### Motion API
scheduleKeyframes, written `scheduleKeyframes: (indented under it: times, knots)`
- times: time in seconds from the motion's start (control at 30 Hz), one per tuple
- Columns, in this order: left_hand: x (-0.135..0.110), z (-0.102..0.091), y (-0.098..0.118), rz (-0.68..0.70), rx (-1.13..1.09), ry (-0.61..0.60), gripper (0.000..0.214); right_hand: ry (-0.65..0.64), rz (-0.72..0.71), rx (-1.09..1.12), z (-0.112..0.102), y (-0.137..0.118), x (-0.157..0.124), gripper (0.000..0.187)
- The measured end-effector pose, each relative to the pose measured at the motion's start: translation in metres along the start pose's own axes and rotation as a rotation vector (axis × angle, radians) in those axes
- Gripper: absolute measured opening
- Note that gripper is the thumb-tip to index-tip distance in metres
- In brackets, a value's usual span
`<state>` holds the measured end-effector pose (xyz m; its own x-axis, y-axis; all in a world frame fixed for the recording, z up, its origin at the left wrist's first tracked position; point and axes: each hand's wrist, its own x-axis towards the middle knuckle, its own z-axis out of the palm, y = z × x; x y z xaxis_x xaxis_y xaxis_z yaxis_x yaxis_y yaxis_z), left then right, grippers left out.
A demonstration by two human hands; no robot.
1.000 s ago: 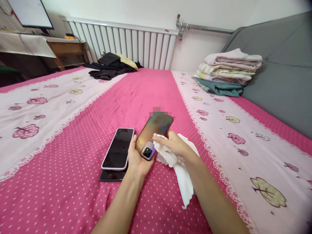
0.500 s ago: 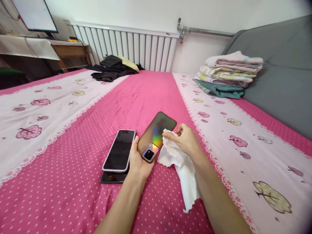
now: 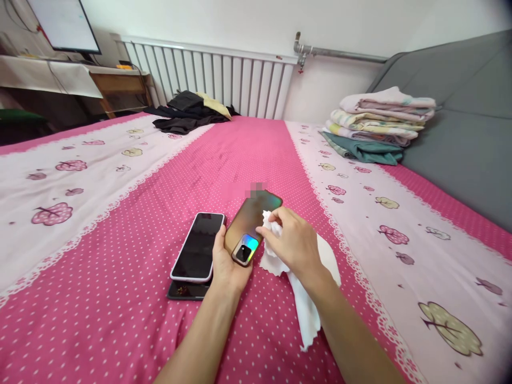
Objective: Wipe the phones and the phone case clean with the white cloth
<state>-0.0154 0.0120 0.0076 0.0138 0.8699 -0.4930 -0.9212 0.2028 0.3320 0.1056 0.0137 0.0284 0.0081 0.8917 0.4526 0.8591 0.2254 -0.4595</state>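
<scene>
Left hand: my left hand (image 3: pixel 226 264) is closed around the near end of the glossy phone (image 3: pixel 250 216), thumb along its left edge and the other fingers curled underneath.
Right hand: my right hand (image 3: pixel 294 242) pinches a bunched corner of the white cloth (image 3: pixel 306 298) between thumb and fingertips. The wad presses on the phone's back just beyond the camera block (image 3: pixel 244 249).
Where the phone is: back side up, low over the pink dotted bedsheet (image 3: pixel 120 298) and angled away from me. I cannot tell whether its far end rests on the sheet or floats just above it.
Cloth tail: the loose end trails down past my right wrist onto the sheet, away from the glass.
Grip advice: I judge the left hand should clamp by the edges only, so my thumb leaves no fresh prints on the back.
Stroke advice: long, light passes down the length of the phone, with a clean fold of cloth under the fingertips, should lift smears rather than push them about.
Camera advice: the raised camera block likely traps grime at its rim, so a fingertip wrapped in cloth suits it better than the flat wad.
Beside me: a pale-cased phone (image 3: pixel 198 245) lies screen up just left of my left hand, stacked on a dark phone (image 3: pixel 186 290).
Further off: folded laundry (image 3: pixel 380 122) sits by the grey headboard (image 3: pixel 460 133), and dark clothes (image 3: pixel 188 109) lie near the radiator (image 3: pixel 216 77).
</scene>
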Motion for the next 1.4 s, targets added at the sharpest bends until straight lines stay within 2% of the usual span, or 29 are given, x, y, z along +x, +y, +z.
scheduleKeyframes:
  times: [0.13, 0.27, 0.47, 0.7, 0.8, 0.93, 1.17, 1.27, 1.4]
  knots:
    - [0.001, -0.001, 0.001, 0.040, -0.006, 0.035, 0.026, -0.065, -0.002, 0.058, 0.000, -0.003, -0.004, 0.023]
    - [0.001, -0.001, 0.002, 0.045, -0.018, 0.038, 0.026, -0.055, -0.003, 0.139, 0.004, -0.002, -0.004, 0.021]
    - [0.000, 0.000, 0.003, 0.031, -0.016, 0.022, 0.026, 0.020, 0.056, 0.181, 0.007, -0.001, -0.002, 0.026]
    - [-0.005, 0.001, -0.002, 0.059, 0.027, -0.026, 0.023, 0.192, -0.041, 0.106, 0.004, 0.006, 0.002, 0.028]
    - [-0.008, 0.003, -0.005, 0.082, 0.057, -0.011, 0.024, 0.219, -0.071, 0.113, 0.003, 0.009, 0.004, 0.026]
    - [-0.008, 0.004, -0.007, 0.111, 0.085, -0.009, 0.028, 0.140, -0.106, 0.165, 0.004, 0.006, 0.002, 0.022]
    - [-0.007, 0.003, -0.006, 0.075, 0.037, -0.015, 0.023, -0.163, -0.247, 0.190, 0.010, -0.007, -0.006, 0.023]
    - [-0.007, 0.002, -0.006, 0.066, 0.037, -0.020, 0.023, -0.138, -0.229, 0.178, 0.010, -0.004, -0.005, 0.021]
    - [-0.009, 0.003, -0.009, 0.072, 0.082, -0.037, 0.024, 0.022, -0.179, 0.150, 0.004, 0.007, 0.003, 0.020]
